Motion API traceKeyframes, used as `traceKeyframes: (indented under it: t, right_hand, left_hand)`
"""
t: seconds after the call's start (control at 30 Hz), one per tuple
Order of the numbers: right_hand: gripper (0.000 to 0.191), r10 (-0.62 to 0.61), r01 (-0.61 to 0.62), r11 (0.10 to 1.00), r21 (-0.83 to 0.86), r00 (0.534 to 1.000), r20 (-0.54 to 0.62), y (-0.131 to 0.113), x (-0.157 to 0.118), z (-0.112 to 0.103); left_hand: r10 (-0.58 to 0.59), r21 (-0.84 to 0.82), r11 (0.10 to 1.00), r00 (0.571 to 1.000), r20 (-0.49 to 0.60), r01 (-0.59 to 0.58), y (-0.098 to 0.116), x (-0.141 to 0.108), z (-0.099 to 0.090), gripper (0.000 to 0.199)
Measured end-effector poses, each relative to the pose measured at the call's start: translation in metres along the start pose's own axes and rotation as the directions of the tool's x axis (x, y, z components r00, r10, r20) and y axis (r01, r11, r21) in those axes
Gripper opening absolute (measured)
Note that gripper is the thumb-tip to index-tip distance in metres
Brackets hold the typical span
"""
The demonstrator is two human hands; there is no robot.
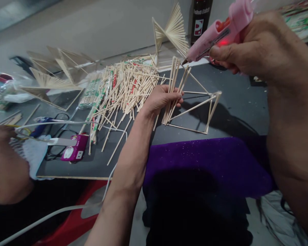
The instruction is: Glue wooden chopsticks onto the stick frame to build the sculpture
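My right hand point(248, 48) is closed round a pink glue gun point(207, 41) with a small red light glowing near its grip. The gun's dark nozzle points down and left, close to the top ends of thin wooden sticks. With my left hand point(166, 97) I grip several of those sticks, which are part of a stick frame point(192, 111) standing on the dark table. The frame has an open box-like shape at its right, and its sticks fan out at the left. Whether the nozzle touches a stick, I cannot tell.
Loose wooden sticks point(128, 85) are heaped left of my hand, beside wrapped packets point(91, 89). Finished stick structures point(170, 32) stand behind. A magenta power adapter point(75, 148) with white cable point(66, 208) lies near the table's edge. Another person's arm point(7, 167) is at left. A dark bottle point(200, 18) stands behind.
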State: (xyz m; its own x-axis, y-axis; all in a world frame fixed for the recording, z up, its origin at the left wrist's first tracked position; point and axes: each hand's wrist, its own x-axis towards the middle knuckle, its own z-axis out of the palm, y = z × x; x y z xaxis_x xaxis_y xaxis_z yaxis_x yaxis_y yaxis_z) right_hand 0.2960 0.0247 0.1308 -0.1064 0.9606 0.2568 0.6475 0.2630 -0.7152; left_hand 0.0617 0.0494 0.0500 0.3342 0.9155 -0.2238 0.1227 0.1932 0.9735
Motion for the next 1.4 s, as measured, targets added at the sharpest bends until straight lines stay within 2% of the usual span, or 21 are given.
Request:
traceKeyframes:
  t: [0.1, 0.27, 0.43, 0.6, 0.73, 0.87, 1.0, 1.2, 1.4]
  right_hand:
    - [0.034, -0.051, 0.048, 0.997, -0.063, 0.998, -0.042, 0.003, 0.001, 0.0]
    - [0.037, -0.017, 0.016, 0.997, -0.079, 1.0, -0.016, 0.004, 0.002, -0.001]
    - [0.034, -0.068, 0.067, 0.995, -0.076, 0.998, -0.015, 0.004, 0.001, 0.0]
    - [0.033, 0.005, -0.006, 0.996, -0.094, 1.0, -0.02, 0.002, 0.0, -0.001]
    - [0.032, -0.069, 0.065, 0.994, -0.082, 0.997, -0.039, 0.007, 0.002, 0.0]
    - [0.032, -0.08, 0.077, 0.993, -0.09, 0.996, -0.03, 0.013, 0.005, 0.001]
    - [0.033, -0.049, 0.046, 0.994, -0.097, 0.998, -0.031, 0.01, 0.005, 0.002]
    - [0.031, -0.071, 0.066, 0.994, -0.092, 0.997, -0.044, 0.006, 0.002, 0.002]
    - [0.033, -0.054, 0.052, 0.996, -0.078, 0.998, -0.012, 0.004, 0.001, -0.002]
  left_hand:
    - [0.01, 0.0, 1.0, 1.0, -0.002, -0.01, 0.0, 0.0, 0.0, 0.012]
    - [-0.001, 0.011, 1.0, 1.0, -0.011, 0.001, 0.0, -0.001, 0.0, 0.013]
    - [-0.005, -0.008, 1.0, 1.0, -0.001, 0.005, 0.001, -0.002, 0.001, 0.013]
    - [0.006, -0.009, 1.0, 1.0, -0.001, -0.006, 0.001, -0.002, 0.001, 0.012]
    - [0.012, -0.016, 1.0, 1.0, -0.007, -0.013, 0.0, -0.002, 0.002, 0.011]
    - [0.0, -0.011, 1.0, 1.0, -0.006, 0.0, 0.0, -0.001, 0.001, 0.011]
    - [0.009, -0.023, 1.0, 1.0, -0.005, -0.009, 0.0, -0.001, 0.001, 0.011]
    - [-0.018, 0.006, 1.0, 1.0, -0.015, 0.018, 0.001, -0.002, 0.001, 0.012]
    - [0.002, -0.019, 1.0, 1.0, 0.002, -0.002, -0.002, 0.0, -0.001, 0.014]
